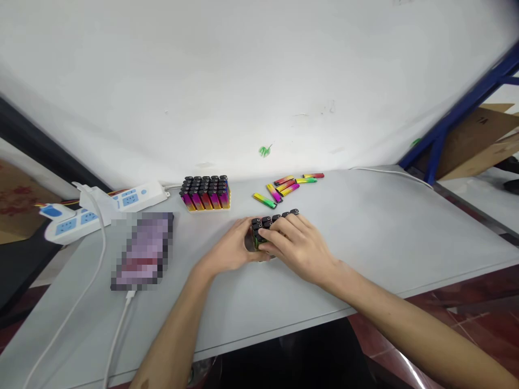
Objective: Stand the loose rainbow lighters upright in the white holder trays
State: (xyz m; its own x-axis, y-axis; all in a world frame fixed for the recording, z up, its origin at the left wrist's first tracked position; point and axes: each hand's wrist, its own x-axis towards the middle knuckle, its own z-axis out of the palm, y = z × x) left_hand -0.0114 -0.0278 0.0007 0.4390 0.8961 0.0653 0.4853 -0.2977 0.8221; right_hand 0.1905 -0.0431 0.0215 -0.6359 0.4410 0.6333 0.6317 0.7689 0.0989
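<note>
A block of black-topped lighters stands upright on the table in front of me, in a tray whose pale lower edge barely shows. My left hand is wrapped round the left end of this block, its thumb along the near side. Over the top and near side, my right hand has its fingers curled, with thumb and fingertips pinching at a lighter near the left end. That hand hides most of the block. Farther back on the left, a full tray of lighters with purple-to-yellow bodies stands apart from both hands.
Several loose lighters lie near the wall beyond my hands. At left are a phone with a plugged-in white cable and a white power strip. A blue metal frame and cardboard boxes stand at right.
</note>
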